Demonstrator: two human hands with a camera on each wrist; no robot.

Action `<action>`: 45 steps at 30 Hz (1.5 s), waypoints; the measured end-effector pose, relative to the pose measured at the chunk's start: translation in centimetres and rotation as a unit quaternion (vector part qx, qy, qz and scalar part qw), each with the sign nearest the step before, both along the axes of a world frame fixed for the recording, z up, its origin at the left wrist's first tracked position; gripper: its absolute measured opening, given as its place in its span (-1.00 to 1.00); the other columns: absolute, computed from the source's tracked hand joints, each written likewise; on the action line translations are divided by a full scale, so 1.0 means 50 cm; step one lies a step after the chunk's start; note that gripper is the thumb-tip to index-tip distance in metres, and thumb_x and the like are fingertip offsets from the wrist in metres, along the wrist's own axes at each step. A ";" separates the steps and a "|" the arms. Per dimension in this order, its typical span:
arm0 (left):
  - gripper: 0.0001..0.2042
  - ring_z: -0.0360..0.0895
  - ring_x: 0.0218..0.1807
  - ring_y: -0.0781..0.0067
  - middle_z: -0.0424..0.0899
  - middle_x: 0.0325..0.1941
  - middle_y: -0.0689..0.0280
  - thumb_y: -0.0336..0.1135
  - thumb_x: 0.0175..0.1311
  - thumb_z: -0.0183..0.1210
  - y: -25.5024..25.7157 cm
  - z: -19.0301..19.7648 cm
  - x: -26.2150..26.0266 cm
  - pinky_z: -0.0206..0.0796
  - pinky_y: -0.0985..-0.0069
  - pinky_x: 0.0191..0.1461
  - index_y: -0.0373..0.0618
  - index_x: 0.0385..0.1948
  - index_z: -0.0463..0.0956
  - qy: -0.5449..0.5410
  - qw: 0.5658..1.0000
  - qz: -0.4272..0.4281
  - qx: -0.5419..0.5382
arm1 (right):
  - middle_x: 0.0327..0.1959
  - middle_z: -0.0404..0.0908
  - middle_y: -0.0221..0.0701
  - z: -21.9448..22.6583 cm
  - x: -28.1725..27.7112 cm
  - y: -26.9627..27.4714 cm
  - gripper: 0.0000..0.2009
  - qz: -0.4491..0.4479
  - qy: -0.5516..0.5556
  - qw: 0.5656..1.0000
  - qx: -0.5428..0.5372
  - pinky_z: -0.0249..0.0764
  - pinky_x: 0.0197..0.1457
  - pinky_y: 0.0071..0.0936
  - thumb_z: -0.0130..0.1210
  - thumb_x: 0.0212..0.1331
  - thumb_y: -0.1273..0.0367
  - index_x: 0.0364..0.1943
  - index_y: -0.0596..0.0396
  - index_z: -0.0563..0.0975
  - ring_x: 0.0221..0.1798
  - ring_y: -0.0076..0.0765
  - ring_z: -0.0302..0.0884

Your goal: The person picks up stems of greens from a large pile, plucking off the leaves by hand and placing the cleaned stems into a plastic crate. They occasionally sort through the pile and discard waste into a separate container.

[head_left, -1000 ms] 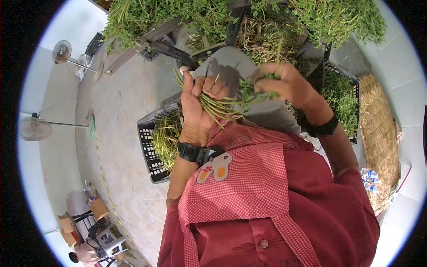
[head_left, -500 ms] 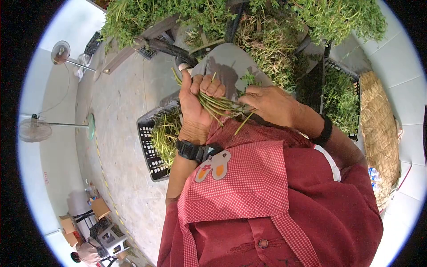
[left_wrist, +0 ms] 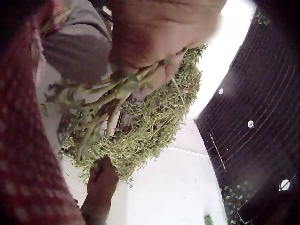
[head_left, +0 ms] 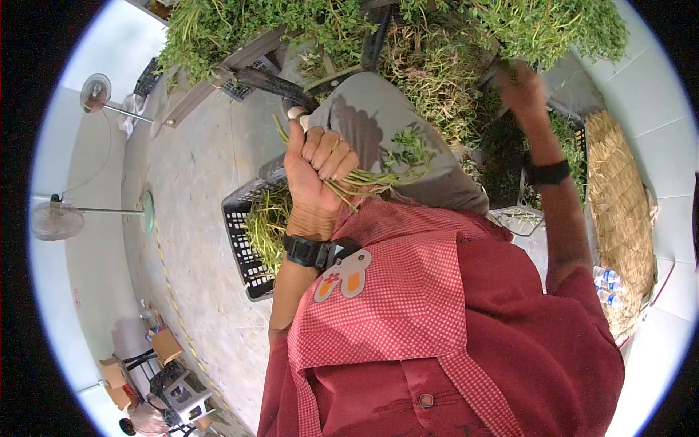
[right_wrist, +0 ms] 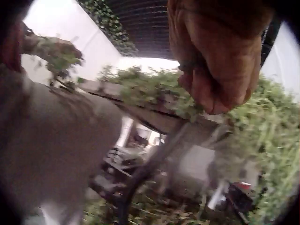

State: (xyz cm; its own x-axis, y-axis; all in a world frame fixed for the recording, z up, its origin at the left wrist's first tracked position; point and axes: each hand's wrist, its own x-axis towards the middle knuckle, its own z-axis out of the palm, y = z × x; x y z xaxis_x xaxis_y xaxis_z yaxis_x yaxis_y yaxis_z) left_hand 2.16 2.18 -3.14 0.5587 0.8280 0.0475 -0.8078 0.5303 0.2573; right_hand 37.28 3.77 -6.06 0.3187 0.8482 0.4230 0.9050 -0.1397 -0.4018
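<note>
The left hand [head_left: 314, 164] grips a bundle of green stems [head_left: 371, 179], palm up, over the grey-trousered lap. Leafy ends [head_left: 411, 148] of the bundle point right. In the left wrist view, stems [left_wrist: 115, 93] hang from beneath the curled left hand [left_wrist: 159, 33]. Blurred, the right hand [head_left: 523, 93] is raised apart from the bundle, beside the leafy heap [head_left: 553, 29] at upper right. The right wrist view shows the right hand [right_wrist: 218, 61] with bent fingers in front of greens [right_wrist: 154, 91]; whether anything lies between them cannot be told.
A black crate [head_left: 237, 237] of stems stands left of the lap, and another crate [head_left: 580, 138] of greens stands at right. More greens [head_left: 437, 80] lie beyond the knee. Straw matting [head_left: 619, 211] is at far right, and fans [head_left: 57, 220] stand at left.
The right hand has left the bundle and moved up and right to the upper heap. A stem it had angled below the bundle no longer shows there. The left hand keeps its grip.
</note>
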 end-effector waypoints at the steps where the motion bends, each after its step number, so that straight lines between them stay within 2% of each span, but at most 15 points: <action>1: -0.50 -0.04 -0.81 0.63 0.04 -0.84 0.52 0.05 0.37 -0.26 0.001 -0.003 -0.003 -0.14 0.61 -0.70 0.07 -0.81 0.11 0.010 1.000 0.004 -0.008 | -0.42 0.58 -0.22 -0.016 0.071 -0.002 -0.77 -0.006 -0.055 0.998 0.026 0.44 -0.37 -0.28 0.06 0.12 0.23 -0.24 0.05 0.52 -0.41 -0.14 0.54; 5: -0.52 -0.07 -0.83 0.65 0.01 -0.86 0.54 -0.02 0.38 -0.24 0.000 0.001 -0.002 -0.14 0.63 -0.71 0.09 -0.82 0.09 0.030 0.999 0.006 0.010 | -0.32 0.62 -0.30 -0.052 0.323 -0.027 -0.77 -0.117 -0.171 0.965 -0.162 0.47 -0.32 -0.43 0.11 0.09 0.21 -0.27 0.03 0.57 -0.36 -0.33 0.57; 6: -0.53 -0.07 -0.83 0.66 0.01 -0.86 0.54 -0.04 0.38 -0.23 -0.003 0.005 0.005 -0.15 0.64 -0.71 0.09 -0.82 0.08 0.028 1.000 0.011 0.004 | -0.31 0.62 -0.28 -0.150 0.455 -0.035 -0.69 -0.084 0.060 0.995 -0.001 0.46 -0.18 -0.39 0.10 0.06 0.11 -0.26 0.03 0.58 -0.25 -0.26 0.57; 8: -0.54 -0.07 -0.83 0.67 0.01 -0.86 0.54 -0.07 0.38 -0.21 -0.003 0.007 0.011 -0.16 0.65 -0.72 0.10 -0.82 0.07 0.023 1.000 0.003 -0.004 | -0.58 0.58 -0.34 -0.029 0.379 -0.101 -0.68 -0.302 0.012 0.949 -0.090 0.41 -0.46 -0.38 0.11 0.05 0.09 -0.35 0.05 0.57 -0.54 -0.40 0.52; 12: -0.54 -0.06 -0.83 0.68 0.02 -0.86 0.54 -0.09 0.39 -0.21 -0.002 0.004 0.011 -0.16 0.65 -0.73 0.09 -0.82 0.07 0.079 0.997 0.008 0.010 | -0.64 0.56 -0.35 -0.060 0.494 -0.155 -0.65 -0.337 0.066 0.936 -0.073 0.39 -0.49 -0.39 0.12 0.02 0.05 -0.41 0.07 0.58 -0.54 -0.44 0.52; 15: -0.54 -0.05 -0.84 0.68 0.03 -0.85 0.52 -0.10 0.40 -0.24 0.000 0.000 0.016 -0.16 0.63 -0.74 0.08 -0.82 0.06 0.078 0.997 -0.001 0.014 | -0.14 0.58 -0.20 -0.122 0.606 -0.196 -0.52 -0.356 0.183 0.894 -0.201 0.38 0.04 -0.21 0.06 0.00 0.01 -0.04 -0.02 0.50 -0.06 -0.10 0.53; 17: -0.54 -0.05 -0.84 0.67 0.05 -0.84 0.50 -0.10 0.40 -0.26 0.001 0.000 0.020 -0.16 0.62 -0.75 0.06 -0.81 0.06 0.064 0.998 -0.012 0.022 | 0.13 0.42 -0.31 -0.249 0.787 -0.197 -0.43 0.006 0.101 0.985 -0.140 0.31 0.18 -0.30 0.07 0.07 0.21 0.23 -0.12 0.24 0.11 -0.20 0.42; 19: -0.53 -0.06 -0.84 0.67 0.02 -0.85 0.53 -0.04 0.39 -0.26 -0.001 0.002 0.018 -0.14 0.64 -0.72 0.08 -0.81 0.08 0.075 0.997 -0.009 -0.003 | 0.17 0.36 -0.34 -0.223 0.781 -0.208 -0.44 -0.036 -0.001 0.980 -0.196 0.29 0.20 -0.29 0.05 0.09 0.25 0.24 -0.13 0.21 0.15 -0.22 0.38; 24: -0.51 -0.05 -0.84 0.65 0.05 -0.86 0.53 0.00 0.39 -0.29 -0.004 0.011 0.022 -0.14 0.63 -0.72 0.08 -0.82 0.09 0.069 0.998 0.000 0.012 | 0.34 0.13 -0.46 -0.132 0.557 -0.115 -0.41 -0.112 -0.381 0.851 -0.343 0.20 0.30 -0.22 0.00 0.16 0.40 0.30 -0.15 0.10 0.30 -0.27 0.19; 25: -0.51 -0.04 -0.84 0.65 0.07 -0.86 0.52 0.01 0.39 -0.29 -0.004 0.008 0.021 -0.14 0.62 -0.72 0.08 -0.82 0.09 0.034 0.998 -0.039 0.028 | 0.26 0.23 -0.39 -0.071 0.458 -0.106 -0.45 -0.082 0.032 0.959 -0.268 0.28 0.22 -0.27 -0.01 0.18 0.38 0.28 -0.08 0.12 0.23 -0.27 0.28; 26: -0.51 -0.04 -0.84 0.65 0.07 -0.86 0.52 0.01 0.39 -0.29 -0.004 0.009 0.020 -0.14 0.62 -0.72 0.08 -0.82 0.09 0.042 0.998 -0.033 0.027 | 0.19 0.34 -0.31 -0.041 0.375 -0.088 -0.47 -0.040 0.442 0.884 -0.147 0.37 0.15 -0.31 -0.01 0.20 0.37 0.27 -0.01 0.15 0.17 -0.27 0.36; 28: -0.51 -0.02 -0.84 0.64 0.10 -0.85 0.52 0.02 0.39 -0.30 -0.002 0.011 0.014 -0.14 0.62 -0.71 0.08 -0.82 0.09 0.026 0.998 -0.032 0.048 | -0.24 0.59 -0.41 -0.068 0.287 -0.045 -0.77 0.235 0.575 0.783 -0.037 0.49 -0.22 -0.58 0.11 0.12 0.38 -0.14 0.13 0.53 -0.22 -0.48 0.56; 30: -0.51 -0.01 -0.83 0.64 0.09 -0.85 0.51 0.01 0.39 -0.30 -0.005 0.013 0.009 -0.13 0.62 -0.71 0.08 -0.82 0.10 0.030 0.998 -0.026 0.048 | -0.18 0.59 -0.42 0.010 0.082 -0.041 -0.80 0.326 0.403 0.852 -0.073 0.50 -0.17 -0.56 0.12 0.10 0.41 -0.19 0.16 0.54 -0.21 -0.45 0.56; 37: -0.52 -0.02 -0.82 0.64 0.09 -0.84 0.51 -0.02 0.40 -0.31 -0.009 0.017 0.001 -0.09 0.62 -0.71 0.06 -0.80 0.12 0.011 0.997 -0.018 0.069 | -0.13 0.55 -0.23 0.101 -0.243 -0.084 -0.74 0.600 0.095 0.794 -0.014 0.34 0.11 -0.31 0.08 -0.03 0.42 -0.18 0.11 0.55 0.01 -0.10 0.43; 45: -0.50 0.00 -0.81 0.62 0.08 -0.85 0.50 0.03 0.39 -0.31 -0.012 0.011 -0.008 -0.08 0.60 -0.68 0.05 -0.82 0.13 0.004 0.999 -0.016 0.049 | -0.35 0.55 -0.23 0.075 -0.276 -0.087 -0.84 0.517 0.019 0.854 -0.061 0.39 -0.07 -0.20 0.05 -0.03 0.40 -0.39 0.20 0.52 -0.18 0.01 0.46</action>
State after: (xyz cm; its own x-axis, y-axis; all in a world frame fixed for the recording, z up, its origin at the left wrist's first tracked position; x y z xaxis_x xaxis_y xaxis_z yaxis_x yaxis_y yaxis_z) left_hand 1.76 1.61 -2.58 0.5850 0.8016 0.1233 -0.7888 0.5269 0.3166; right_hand 23.50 -0.57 -2.30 -0.6151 0.7217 0.3174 0.5570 0.6827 -0.4729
